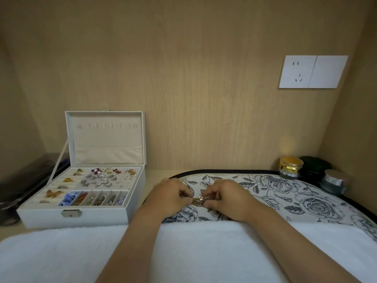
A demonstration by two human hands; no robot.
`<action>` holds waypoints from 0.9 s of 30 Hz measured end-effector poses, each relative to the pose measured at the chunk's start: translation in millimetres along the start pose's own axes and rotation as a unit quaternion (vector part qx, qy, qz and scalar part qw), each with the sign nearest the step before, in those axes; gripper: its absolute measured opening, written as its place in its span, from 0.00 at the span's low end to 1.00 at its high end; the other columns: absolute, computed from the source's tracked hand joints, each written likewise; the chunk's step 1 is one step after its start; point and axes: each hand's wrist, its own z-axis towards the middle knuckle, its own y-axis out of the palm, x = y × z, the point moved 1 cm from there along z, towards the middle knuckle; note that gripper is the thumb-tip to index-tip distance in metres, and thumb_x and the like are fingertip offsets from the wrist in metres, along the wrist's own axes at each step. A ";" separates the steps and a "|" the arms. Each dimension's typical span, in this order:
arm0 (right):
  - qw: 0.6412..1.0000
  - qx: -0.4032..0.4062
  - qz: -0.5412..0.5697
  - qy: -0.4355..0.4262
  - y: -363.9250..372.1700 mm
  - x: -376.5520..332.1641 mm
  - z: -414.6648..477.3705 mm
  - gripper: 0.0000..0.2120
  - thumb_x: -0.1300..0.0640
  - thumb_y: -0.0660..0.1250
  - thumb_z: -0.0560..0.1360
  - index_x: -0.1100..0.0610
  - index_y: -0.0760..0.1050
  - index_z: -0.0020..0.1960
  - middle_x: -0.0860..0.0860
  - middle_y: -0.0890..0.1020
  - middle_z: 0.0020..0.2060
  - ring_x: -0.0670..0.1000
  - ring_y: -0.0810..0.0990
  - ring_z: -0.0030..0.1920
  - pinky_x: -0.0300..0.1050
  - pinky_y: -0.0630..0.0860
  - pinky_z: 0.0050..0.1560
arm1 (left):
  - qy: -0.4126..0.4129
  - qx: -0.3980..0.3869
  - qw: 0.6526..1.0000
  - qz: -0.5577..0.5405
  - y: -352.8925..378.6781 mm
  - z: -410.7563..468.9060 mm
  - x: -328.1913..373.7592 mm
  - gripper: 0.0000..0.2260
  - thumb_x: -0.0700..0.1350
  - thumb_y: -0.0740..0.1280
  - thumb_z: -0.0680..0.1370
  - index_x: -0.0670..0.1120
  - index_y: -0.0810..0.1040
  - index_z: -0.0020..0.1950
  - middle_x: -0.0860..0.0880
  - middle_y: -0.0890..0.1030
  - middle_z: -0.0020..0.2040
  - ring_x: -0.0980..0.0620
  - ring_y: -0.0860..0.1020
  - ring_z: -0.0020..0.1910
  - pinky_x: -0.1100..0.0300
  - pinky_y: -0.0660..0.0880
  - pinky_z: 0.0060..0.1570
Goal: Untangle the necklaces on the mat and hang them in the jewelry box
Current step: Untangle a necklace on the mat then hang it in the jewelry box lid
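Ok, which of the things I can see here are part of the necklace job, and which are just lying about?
Job: tangled gold necklaces, pinched by left hand and right hand; black-and-white floral mat; open white jewelry box.
Lying about: gold-lidded jar; dark green jar; silver-lidded glass jar; white towel; white wall socket.

A single head-worn wide-angle camera looks forward and down, close behind the left grip (pixel 172 196) and right grip (pixel 227 198), wooden wall (pixel 204 99) beyond.
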 end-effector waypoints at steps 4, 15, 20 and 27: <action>0.981 0.102 0.140 0.089 -37.2 23.8 -8.4 0.09 0.53 0.67 0.80 0.46 0.81 0.58 0.39 0.82 0.50 0.39 0.80 0.46 0.35 0.74 0.49 | 0.046 0.042 0.998 -0.007 7.0 5.0 10.3 0.08 0.49 0.68 0.78 0.57 0.83 0.55 0.61 0.77 0.49 0.55 0.72 0.57 0.56 0.70 0.60; 0.987 0.009 0.072 0.147 -44.8 50.9 -23.0 0.04 0.53 0.77 0.71 0.50 0.82 0.41 0.43 0.85 0.40 0.42 0.82 0.43 0.38 0.77 0.48 | 0.074 0.016 0.997 -0.030 34.7 21.3 20.9 0.09 0.40 0.68 0.79 0.52 0.85 0.50 0.58 0.75 0.45 0.58 0.73 0.50 0.65 0.70 0.52; 0.984 -0.039 0.074 0.159 -54.1 58.7 -26.6 0.04 0.57 0.78 0.70 0.53 0.84 0.43 0.40 0.82 0.36 0.39 0.79 0.40 0.33 0.72 0.41 | 0.062 0.045 0.996 0.034 38.5 38.5 27.5 0.11 0.41 0.64 0.81 0.53 0.84 0.55 0.54 0.79 0.51 0.52 0.73 0.57 0.56 0.71 0.59; 0.981 -0.045 0.008 0.188 -58.6 61.0 -27.4 0.02 0.52 0.70 0.72 0.47 0.81 0.41 0.43 0.83 0.42 0.47 0.81 0.47 0.44 0.79 0.52 | 0.168 -0.046 0.984 0.020 58.9 54.2 68.2 0.13 0.41 0.66 0.79 0.54 0.84 0.59 0.57 0.82 0.57 0.52 0.74 0.56 0.53 0.72 0.59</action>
